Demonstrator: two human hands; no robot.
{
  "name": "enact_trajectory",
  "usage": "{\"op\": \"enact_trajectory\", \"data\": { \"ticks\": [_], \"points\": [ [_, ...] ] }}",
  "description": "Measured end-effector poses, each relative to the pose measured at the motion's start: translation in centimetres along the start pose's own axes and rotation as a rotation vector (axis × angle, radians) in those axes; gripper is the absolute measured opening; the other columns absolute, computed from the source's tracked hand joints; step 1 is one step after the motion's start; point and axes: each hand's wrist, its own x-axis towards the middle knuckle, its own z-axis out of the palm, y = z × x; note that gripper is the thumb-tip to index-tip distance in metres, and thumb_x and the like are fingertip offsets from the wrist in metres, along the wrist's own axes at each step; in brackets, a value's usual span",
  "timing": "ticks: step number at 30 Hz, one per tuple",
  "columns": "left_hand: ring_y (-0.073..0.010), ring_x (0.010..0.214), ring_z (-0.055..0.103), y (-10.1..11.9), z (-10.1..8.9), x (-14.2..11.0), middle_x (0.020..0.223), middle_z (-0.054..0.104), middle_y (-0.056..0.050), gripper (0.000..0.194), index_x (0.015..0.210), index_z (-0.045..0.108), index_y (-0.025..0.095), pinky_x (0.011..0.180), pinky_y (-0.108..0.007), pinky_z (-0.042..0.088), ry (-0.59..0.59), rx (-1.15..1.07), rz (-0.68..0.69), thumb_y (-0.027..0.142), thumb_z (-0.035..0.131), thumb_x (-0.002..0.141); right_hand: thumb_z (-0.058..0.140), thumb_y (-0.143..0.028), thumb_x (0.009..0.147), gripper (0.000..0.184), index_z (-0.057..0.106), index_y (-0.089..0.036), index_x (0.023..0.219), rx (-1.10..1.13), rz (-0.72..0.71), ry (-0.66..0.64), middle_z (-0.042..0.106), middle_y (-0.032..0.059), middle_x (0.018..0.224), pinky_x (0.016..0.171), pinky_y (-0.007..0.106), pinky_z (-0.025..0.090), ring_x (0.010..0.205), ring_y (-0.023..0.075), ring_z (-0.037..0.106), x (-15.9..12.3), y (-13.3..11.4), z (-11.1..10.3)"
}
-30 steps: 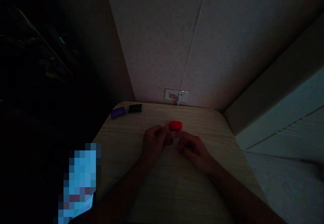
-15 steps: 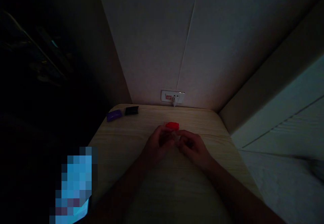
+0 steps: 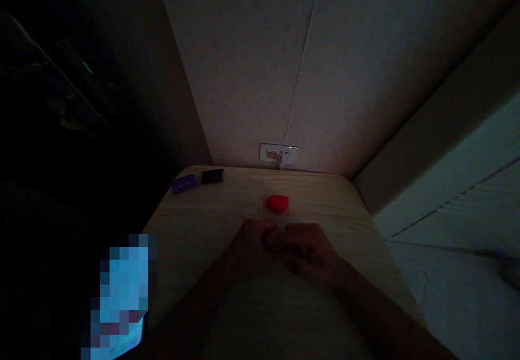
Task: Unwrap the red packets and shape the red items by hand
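Note:
A smooth red lump [image 3: 277,203] lies on the wooden tabletop, with a thin, reddish see-through sheet showing round its edge. Just on the near side of it, my left hand [image 3: 255,246] is closed, its fingers curled toward the other hand. My right hand [image 3: 311,251] has its fingers bent and pinched against the left fingertips. A pale translucent scrap [image 3: 280,226], perhaps plastic, shows faintly between the hands. Dim light hides what the left fingers hold. Neither hand touches the red lump.
At the back left corner of the tabletop [image 3: 195,216] lie a purple packet [image 3: 184,184] and a black packet [image 3: 212,176]. A socket plate [image 3: 278,154] with a plug is on the wall behind. A lit, blurred-out screen [image 3: 125,295] is at lower left.
Both hands have drawn back toward me, away from the red lump, which is now fully uncovered. They stay close together.

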Motion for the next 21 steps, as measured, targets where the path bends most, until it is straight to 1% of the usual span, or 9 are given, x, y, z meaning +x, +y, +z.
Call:
{"op": "enact_trajectory", "data": {
  "ticks": [3, 6, 9, 12, 14, 16, 19, 21],
  "points": [
    [-0.0097, 0.053, 0.04, -0.2, 0.0, 0.0, 0.054, 0.046, 0.006, 0.025, 0.057, 0.05, 0.018, 0.05, -0.024, 0.026, -0.023, 0.001, 0.005, 0.022, 0.071, 0.07, 0.064, -0.027, 0.084, 0.029, 0.075, -0.018, 0.11, -0.014, 0.016, -0.047, 0.075, 0.0063, 0.087, 0.059, 0.027, 0.049, 0.062, 0.016, 0.063, -0.1, 0.2, 0.1],
    [-0.0114, 0.056, 0.047, -0.2, 0.0, 0.0, 0.058, 0.056, 0.004, 0.02, 0.063, 0.057, 0.018, 0.052, -0.024, 0.03, -0.007, 0.05, 0.021, 0.027, 0.073, 0.072, 0.06, -0.027, 0.089, 0.028, 0.073, -0.019, 0.113, -0.138, 0.045, -0.076, 0.076, 0.0071, 0.091, 0.065, 0.028, 0.051, 0.068, 0.0175, 0.066, -0.2, 0.6, 0.1],
    [-0.0127, 0.057, 0.049, 0.0, -0.1, 0.0, 0.06, 0.058, 0.003, 0.023, 0.065, 0.056, 0.019, 0.053, -0.025, 0.031, 0.047, 0.119, 0.028, 0.03, 0.074, 0.071, 0.057, -0.03, 0.095, 0.027, 0.072, -0.02, 0.115, -0.316, 0.061, -0.044, 0.073, 0.0061, 0.082, 0.065, 0.029, 0.049, 0.066, 0.0181, 0.064, -0.2, 0.9, 0.1],
    [-0.0134, 0.057, 0.05, 0.3, -0.2, 0.1, 0.063, 0.06, 0.002, 0.022, 0.069, 0.055, 0.02, 0.055, -0.026, 0.032, 0.108, 0.172, 0.004, 0.032, 0.073, 0.075, 0.058, -0.029, 0.096, 0.028, 0.07, -0.021, 0.12, -0.401, 0.064, 0.018, 0.074, 0.0054, 0.084, 0.063, 0.028, 0.047, 0.061, 0.0157, 0.061, -0.2, 0.9, 0.1],
    [-0.0147, 0.059, 0.052, 0.5, -0.3, 0.1, 0.066, 0.061, 0.001, 0.021, 0.074, 0.056, 0.02, 0.057, -0.027, 0.033, 0.139, 0.217, 0.003, 0.035, 0.072, 0.076, 0.06, -0.029, 0.095, 0.031, 0.068, -0.021, 0.124, -0.388, 0.072, 0.036, 0.073, 0.004, 0.082, 0.061, 0.027, 0.046, 0.058, 0.0144, 0.059, -0.2, 1.0, 0.1],
    [-0.0157, 0.061, 0.052, 0.6, -0.3, 0.1, 0.069, 0.062, 0.001, 0.022, 0.077, 0.056, 0.021, 0.059, -0.028, 0.033, 0.153, 0.259, 0.004, 0.035, 0.072, 0.076, 0.06, -0.03, 0.095, 0.031, 0.068, -0.02, 0.124, -0.343, 0.076, 0.032, 0.07, 0.0021, 0.075, 0.058, 0.026, 0.044, 0.055, 0.0139, 0.056, -0.2, 1.0, 0.1],
    [-0.0144, 0.06, 0.049, 0.6, -0.3, 0.0, 0.065, 0.058, 0.002, 0.024, 0.071, 0.052, 0.021, 0.058, -0.028, 0.031, 0.144, 0.27, 0.002, 0.031, 0.073, 0.074, 0.061, -0.028, 0.094, 0.026, 0.07, -0.019, 0.116, -0.281, 0.039, 0.014, 0.07, 0.0028, 0.076, 0.057, 0.026, 0.044, 0.056, 0.014, 0.057, -0.1, 0.9, 0.1],
    [-0.0123, 0.057, 0.044, 0.4, -0.3, 0.1, 0.06, 0.053, 0.004, 0.026, 0.064, 0.047, 0.021, 0.056, -0.027, 0.028, 0.123, 0.216, 0.007, 0.027, 0.072, 0.072, 0.062, -0.026, 0.091, 0.02, 0.072, -0.019, 0.107, -0.264, -0.001, -0.011, 0.07, 0.0036, 0.077, 0.057, 0.026, 0.044, 0.057, 0.0142, 0.056, 0.0, 0.5, 0.2]
  ]
}}
